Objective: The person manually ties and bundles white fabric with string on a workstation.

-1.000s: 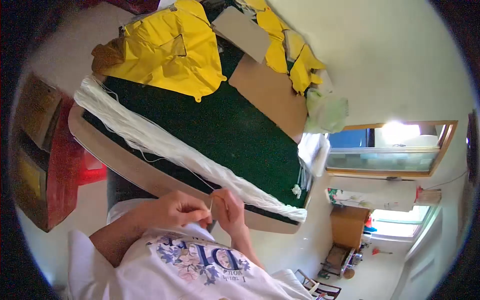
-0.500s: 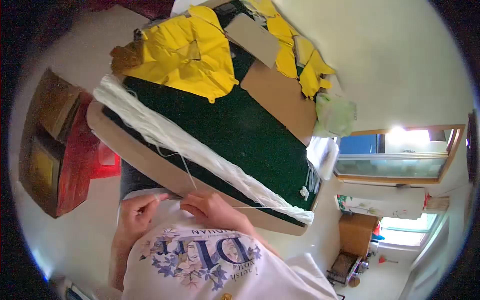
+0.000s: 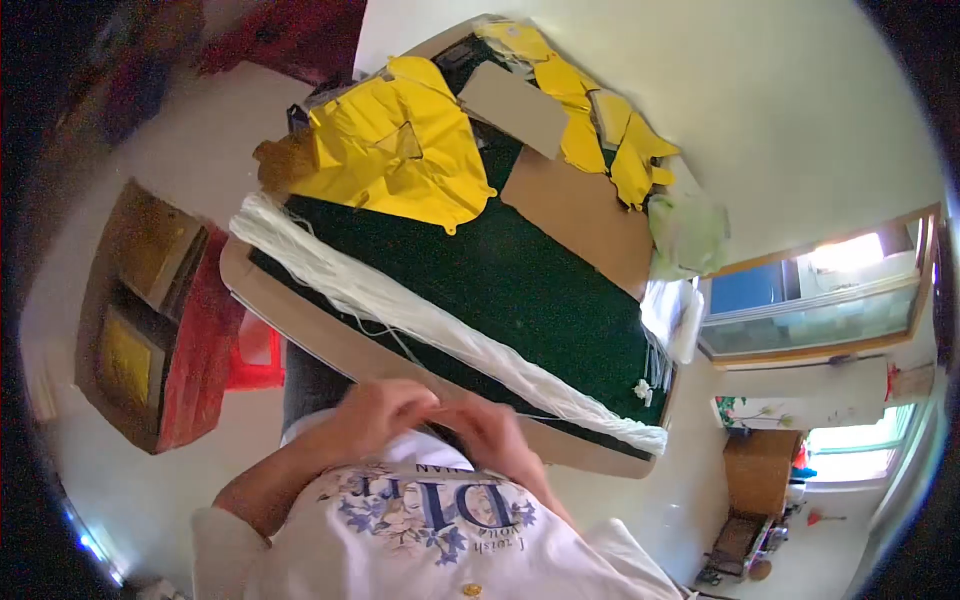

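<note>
A long bundle of white string (image 3: 440, 328) lies diagonally along the near side of a dark green table top (image 3: 480, 265). One loose strand leaves the bundle toward my hands, which are close together in front of my shirt, at the table's near edge. My left hand (image 3: 385, 408) is closed in a pinch, fingertips pointing at the other hand. Curled fingers of my right hand (image 3: 485, 430) are also pinched, with a thin white strand running off to its right. Motion blurs both hands, and the string between the fingers is hard to see.
Yellow sheet pieces (image 3: 400, 150), brown cardboard (image 3: 580, 220) and a grey-brown board (image 3: 513, 108) lie on the table's far side. A pale green plastic bag (image 3: 688, 235) and white plastic packs (image 3: 672, 315) are at its right end. Left of the table stands a red box-like seat (image 3: 195, 340).
My left hand has moved right and up, and now nearly meets my right hand, which has shifted slightly right. The whole view has shifted, with the table appearing further right.
</note>
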A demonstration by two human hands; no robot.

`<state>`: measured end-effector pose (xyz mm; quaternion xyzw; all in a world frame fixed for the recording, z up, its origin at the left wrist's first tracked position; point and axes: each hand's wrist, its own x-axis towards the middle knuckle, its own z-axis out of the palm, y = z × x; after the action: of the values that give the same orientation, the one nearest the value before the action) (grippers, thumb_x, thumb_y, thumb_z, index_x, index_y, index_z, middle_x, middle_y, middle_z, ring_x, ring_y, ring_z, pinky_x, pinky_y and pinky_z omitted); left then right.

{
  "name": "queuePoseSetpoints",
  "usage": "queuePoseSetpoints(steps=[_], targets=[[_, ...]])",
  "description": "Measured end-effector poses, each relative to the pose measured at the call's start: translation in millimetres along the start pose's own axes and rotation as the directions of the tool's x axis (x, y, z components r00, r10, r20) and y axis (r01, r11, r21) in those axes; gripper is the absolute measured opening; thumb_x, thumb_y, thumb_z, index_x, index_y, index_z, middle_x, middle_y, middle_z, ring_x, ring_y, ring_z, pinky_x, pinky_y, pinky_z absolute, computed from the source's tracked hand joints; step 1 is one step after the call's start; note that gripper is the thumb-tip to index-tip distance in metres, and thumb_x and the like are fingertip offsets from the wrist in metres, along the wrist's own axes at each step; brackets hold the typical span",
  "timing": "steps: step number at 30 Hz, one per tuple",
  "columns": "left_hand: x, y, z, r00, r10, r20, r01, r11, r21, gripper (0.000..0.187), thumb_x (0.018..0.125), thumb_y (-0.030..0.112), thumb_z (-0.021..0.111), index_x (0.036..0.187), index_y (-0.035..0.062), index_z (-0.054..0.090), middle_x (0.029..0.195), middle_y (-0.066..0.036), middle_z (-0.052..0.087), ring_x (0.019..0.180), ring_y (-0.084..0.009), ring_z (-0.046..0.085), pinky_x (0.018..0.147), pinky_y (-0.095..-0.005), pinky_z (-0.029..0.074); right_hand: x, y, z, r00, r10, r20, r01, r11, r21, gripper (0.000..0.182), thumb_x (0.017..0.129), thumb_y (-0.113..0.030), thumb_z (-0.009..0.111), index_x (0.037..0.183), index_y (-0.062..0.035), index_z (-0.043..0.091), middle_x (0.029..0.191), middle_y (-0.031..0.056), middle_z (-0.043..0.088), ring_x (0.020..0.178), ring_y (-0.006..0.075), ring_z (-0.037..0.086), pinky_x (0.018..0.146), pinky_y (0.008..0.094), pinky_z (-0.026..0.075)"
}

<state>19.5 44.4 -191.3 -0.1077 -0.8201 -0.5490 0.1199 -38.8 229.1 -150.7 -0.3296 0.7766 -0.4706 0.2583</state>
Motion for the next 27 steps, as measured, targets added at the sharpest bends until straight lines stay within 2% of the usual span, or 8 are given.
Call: queuePoseSetpoints(steps=[3,7,11,15,18,23,26,27], targets=[[29.8,21.5,3.1,0.750,-0.200,0.631,0.621,0.540,-0.567,0.021,0.091,0.019,0.053,0.096,0.0026,0.065,0.076,-0.005,0.065,0.062,-0.0115,0.059,0.057,-0.0251,0.047,-10.8,6.5,-16.2,0.967,0.042,-0.251,-0.046,0.999,-0.011,0.012,0.087,-0.007,0.055,0.098,-0.0027,0.058,0.083,0.0147,0.062,0.071,0.0267,0.059,0.066,0.0337,0.047],[65.3,29.8,17.9,0.968,-0.162,0.190,0.218,0.921,-0.324,0.017,0.091,0.015,0.052,0.089,0.0044,0.065,0.076,-0.001,0.064,0.059,-0.0048,0.052,0.052,-0.0206,0.042,-31.6,18.4,-0.7,0.945,-0.111,-0.306,0.056,0.982,-0.182,0.009,0.084,-0.001,0.055,0.092,-0.0013,0.058,0.083,0.0150,0.061,0.072,0.0277,0.060,0.067,0.0316,0.048],[54.0,32.6,13.5,0.660,-0.095,0.746,0.565,0.717,-0.409,0.016,0.089,0.016,0.054,0.092,0.0048,0.066,0.079,-0.005,0.067,0.061,-0.0077,0.056,0.055,-0.0225,0.045,-41.9,43.0,-5.8,0.862,0.141,-0.488,-0.158,0.987,0.007,0.012,0.079,0.001,0.055,0.089,-0.0008,0.059,0.075,0.0139,0.061,0.064,0.0241,0.059,0.057,0.0325,0.047],[49.3,9.5,27.3,0.952,-0.140,0.271,0.199,0.958,-0.206,0.019,0.089,0.019,0.056,0.088,0.0024,0.065,0.077,-0.001,0.065,0.058,-0.0058,0.054,0.052,-0.0221,0.044,-29.4,14.4,-2.8,0.936,-0.243,-0.256,0.192,0.959,-0.207,0.013,0.079,0.001,0.053,0.089,0.0000,0.060,0.077,0.0147,0.062,0.068,0.0251,0.061,0.062,0.0346,0.048],[44.4,37.0,5.2,0.775,-0.119,0.621,0.454,0.788,-0.416,0.018,0.087,0.018,0.057,0.088,0.0016,0.064,0.075,-0.005,0.065,0.057,-0.0087,0.054,0.052,-0.0232,0.044,-21.2,19.0,-15.3,0.946,-0.022,-0.325,-0.022,0.991,-0.131,0.016,0.078,0.004,0.049,0.089,-0.0001,0.060,0.079,0.0162,0.061,0.072,0.0262,0.061,0.065,0.0344,0.048],[41.9,-8.5,4.2,0.959,-0.139,0.246,0.157,0.986,-0.056,0.011,0.086,0.010,0.056,0.090,0.0020,0.063,0.078,-0.003,0.064,0.063,-0.0082,0.055,0.057,-0.0244,0.046,-6.8,27.3,5.0,0.962,-0.177,-0.209,0.160,0.982,-0.098,0.014,0.078,-0.003,0.058,0.093,-0.0041,0.060,0.081,0.0141,0.062,0.073,0.0300,0.060,0.061,0.0359,0.047],[31.7,23.3,-11.4,0.732,-0.236,0.639,0.645,0.542,-0.538,0.020,0.088,0.018,0.054,0.089,0.0002,0.063,0.085,-0.011,0.066,0.069,-0.0168,0.062,0.065,-0.0294,0.049,3.5,25.9,-2.8,0.954,-0.106,-0.281,0.057,0.983,-0.177,0.011,0.079,-0.003,0.058,0.090,-0.0041,0.060,0.077,0.0148,0.059,0.068,0.0292,0.060,0.058,0.0346,0.046],[36.3,16.3,-14.1,0.873,-0.112,0.475,0.416,0.681,-0.602,0.022,0.088,0.020,0.053,0.091,0.0008,0.064,0.084,-0.011,0.066,0.076,-0.0169,0.062,0.065,-0.0311,0.050,-0.8,42.4,10.2,0.980,-0.081,-0.180,0.055,0.988,-0.146,0.011,0.079,-0.001,0.057,0.090,-0.0035,0.060,0.076,0.0145,0.059,0.067,0.0280,0.060,0.057,0.0343,0.046]])
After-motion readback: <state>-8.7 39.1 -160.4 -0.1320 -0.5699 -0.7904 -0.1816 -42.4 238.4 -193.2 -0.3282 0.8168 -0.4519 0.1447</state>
